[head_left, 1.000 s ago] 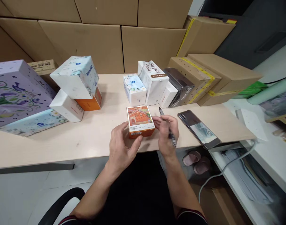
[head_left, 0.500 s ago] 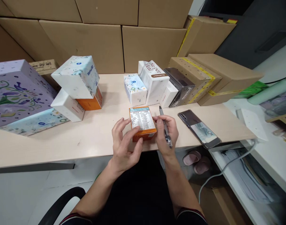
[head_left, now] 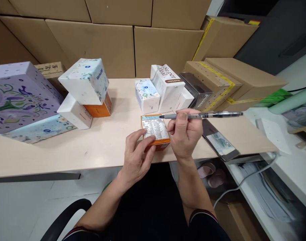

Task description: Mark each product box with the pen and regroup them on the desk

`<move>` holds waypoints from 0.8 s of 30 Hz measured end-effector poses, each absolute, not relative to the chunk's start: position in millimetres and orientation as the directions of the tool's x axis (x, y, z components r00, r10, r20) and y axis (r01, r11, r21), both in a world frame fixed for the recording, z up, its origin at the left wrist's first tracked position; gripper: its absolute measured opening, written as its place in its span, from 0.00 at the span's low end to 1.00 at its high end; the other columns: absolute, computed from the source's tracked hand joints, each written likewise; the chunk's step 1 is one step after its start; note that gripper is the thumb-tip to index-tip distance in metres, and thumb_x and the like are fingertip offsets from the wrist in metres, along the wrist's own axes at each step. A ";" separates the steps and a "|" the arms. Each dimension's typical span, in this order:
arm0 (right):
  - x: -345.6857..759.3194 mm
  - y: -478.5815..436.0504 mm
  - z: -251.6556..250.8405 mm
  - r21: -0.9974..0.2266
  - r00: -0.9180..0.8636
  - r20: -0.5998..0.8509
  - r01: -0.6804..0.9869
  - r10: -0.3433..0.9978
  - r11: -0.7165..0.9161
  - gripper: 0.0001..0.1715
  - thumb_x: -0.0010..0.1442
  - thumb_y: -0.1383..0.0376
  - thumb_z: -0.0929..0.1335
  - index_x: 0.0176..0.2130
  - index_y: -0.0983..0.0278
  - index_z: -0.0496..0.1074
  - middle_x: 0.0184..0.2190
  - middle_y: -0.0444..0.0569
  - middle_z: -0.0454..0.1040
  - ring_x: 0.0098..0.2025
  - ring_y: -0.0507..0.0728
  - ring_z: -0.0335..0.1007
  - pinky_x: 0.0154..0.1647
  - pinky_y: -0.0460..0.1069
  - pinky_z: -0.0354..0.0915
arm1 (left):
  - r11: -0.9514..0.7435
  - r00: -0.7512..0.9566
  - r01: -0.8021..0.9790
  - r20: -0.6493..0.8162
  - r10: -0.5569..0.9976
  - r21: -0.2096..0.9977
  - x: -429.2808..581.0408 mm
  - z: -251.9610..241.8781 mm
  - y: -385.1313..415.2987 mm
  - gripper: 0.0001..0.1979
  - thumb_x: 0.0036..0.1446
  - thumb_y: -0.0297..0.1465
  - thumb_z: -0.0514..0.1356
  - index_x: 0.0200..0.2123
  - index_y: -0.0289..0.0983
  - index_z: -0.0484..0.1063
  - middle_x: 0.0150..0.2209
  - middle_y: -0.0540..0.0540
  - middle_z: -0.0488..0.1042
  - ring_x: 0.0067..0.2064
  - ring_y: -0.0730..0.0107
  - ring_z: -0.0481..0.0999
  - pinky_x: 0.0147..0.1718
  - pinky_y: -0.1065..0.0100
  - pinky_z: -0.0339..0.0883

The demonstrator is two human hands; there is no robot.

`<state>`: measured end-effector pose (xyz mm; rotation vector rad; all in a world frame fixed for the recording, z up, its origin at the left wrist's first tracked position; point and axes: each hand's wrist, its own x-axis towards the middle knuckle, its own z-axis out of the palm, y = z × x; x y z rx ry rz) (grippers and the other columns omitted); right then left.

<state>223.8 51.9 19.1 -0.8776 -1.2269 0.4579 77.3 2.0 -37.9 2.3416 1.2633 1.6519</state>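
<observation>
A small orange box [head_left: 156, 130] with a white printed panel on top sits near the table's front edge. My left hand [head_left: 138, 154] rests its spread fingertips on the box's top at the left, thumb by the front face; it does not wrap round the box. My right hand [head_left: 186, 134] is closed on a grey and clear pen [head_left: 213, 114]. The pen lies nearly level, its pointed grey end over the box's back right top edge. I cannot tell whether the point touches. A phone [head_left: 220, 142] lies right of that hand, partly hidden by it.
Behind the orange box stand white cartons [head_left: 166, 90] and a dark box [head_left: 195, 88]. Stacked white and orange boxes [head_left: 84, 82] and a large purple box [head_left: 22, 100] are at the left. Cardboard cartons [head_left: 92, 47] wall the back. A grey cable [head_left: 245, 179] hangs at the right.
My right hand has risen and turned the pen from pointing up and away to nearly level, its point leftward over the box. My left fingers have come onto the box's top.
</observation>
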 end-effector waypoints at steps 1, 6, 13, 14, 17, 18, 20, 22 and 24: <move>222.2 53.9 18.3 -0.793 0.276 0.606 0.139 0.746 0.593 0.17 0.73 0.48 0.64 0.41 0.57 0.66 0.20 0.35 0.69 0.19 0.48 0.66 0.23 0.45 0.63 | -0.672 0.119 0.599 0.781 0.613 0.436 77.4 -38.1 2.0 0.16 0.68 0.25 0.61 0.58 0.37 0.71 0.61 0.37 0.68 0.62 0.57 0.71 0.61 0.54 0.71; 219.6 58.3 16.3 -0.798 0.144 0.596 0.217 0.790 0.562 0.17 0.73 0.50 0.64 0.38 0.59 0.68 0.21 0.36 0.69 0.21 0.48 0.67 0.26 0.45 0.63 | -0.663 0.116 0.606 0.775 0.621 0.440 78.1 -39.1 2.1 0.15 0.69 0.26 0.61 0.57 0.39 0.71 0.60 0.37 0.68 0.61 0.57 0.72 0.60 0.53 0.73; 220.3 54.8 21.7 -0.724 0.061 0.633 0.399 0.771 0.563 0.18 0.74 0.52 0.63 0.36 0.59 0.70 0.22 0.38 0.72 0.23 0.49 0.69 0.30 0.45 0.64 | -0.657 0.114 0.595 0.761 0.638 0.462 77.6 -38.0 2.0 0.15 0.69 0.26 0.61 0.58 0.39 0.70 0.60 0.38 0.67 0.62 0.57 0.71 0.61 0.53 0.73; 220.3 54.7 22.0 -0.724 0.058 0.629 0.409 0.775 0.556 0.19 0.74 0.52 0.62 0.36 0.59 0.70 0.22 0.39 0.72 0.23 0.49 0.69 0.30 0.46 0.64 | -0.657 0.114 0.596 0.762 0.638 0.461 77.6 -37.8 1.9 0.15 0.69 0.26 0.61 0.58 0.39 0.70 0.60 0.38 0.67 0.62 0.57 0.71 0.61 0.53 0.73; 220.4 54.5 22.7 -0.726 0.052 0.616 0.424 0.786 0.542 0.19 0.74 0.51 0.62 0.37 0.59 0.69 0.23 0.39 0.73 0.24 0.50 0.70 0.30 0.46 0.65 | -0.660 0.113 0.594 0.765 0.634 0.460 77.9 -37.2 1.5 0.16 0.68 0.26 0.61 0.58 0.40 0.70 0.60 0.38 0.67 0.62 0.57 0.71 0.61 0.53 0.73; 220.4 54.5 23.1 -0.725 0.047 0.614 0.428 0.788 0.540 0.19 0.74 0.51 0.61 0.37 0.59 0.69 0.23 0.40 0.74 0.24 0.50 0.70 0.30 0.46 0.65 | -0.661 0.113 0.594 0.765 0.634 0.460 78.0 -37.1 1.5 0.16 0.68 0.26 0.61 0.57 0.40 0.70 0.60 0.38 0.67 0.62 0.57 0.71 0.61 0.53 0.73; 220.6 54.4 24.1 -0.719 0.029 0.610 0.442 0.792 0.537 0.19 0.74 0.52 0.61 0.37 0.59 0.69 0.24 0.40 0.75 0.25 0.50 0.71 0.31 0.46 0.66 | -0.663 0.113 0.593 0.768 0.631 0.458 78.3 -36.9 1.6 0.15 0.68 0.26 0.61 0.57 0.39 0.70 0.60 0.38 0.67 0.62 0.57 0.71 0.61 0.53 0.73; 220.7 54.3 25.4 -0.711 0.005 0.605 0.454 0.796 0.537 0.18 0.74 0.52 0.61 0.36 0.59 0.69 0.25 0.41 0.76 0.26 0.50 0.72 0.32 0.46 0.66 | -0.664 0.113 0.593 0.770 0.628 0.455 78.6 -36.7 1.8 0.15 0.68 0.25 0.61 0.57 0.38 0.71 0.60 0.37 0.67 0.62 0.57 0.71 0.61 0.54 0.73; 220.9 54.2 26.2 -0.701 -0.014 0.607 0.461 0.795 0.544 0.17 0.74 0.53 0.61 0.36 0.59 0.69 0.26 0.42 0.77 0.26 0.50 0.72 0.33 0.46 0.67 | -0.663 0.114 0.596 0.770 0.628 0.453 78.7 -36.6 1.8 0.15 0.68 0.25 0.61 0.57 0.38 0.71 0.60 0.37 0.67 0.62 0.57 0.71 0.61 0.53 0.73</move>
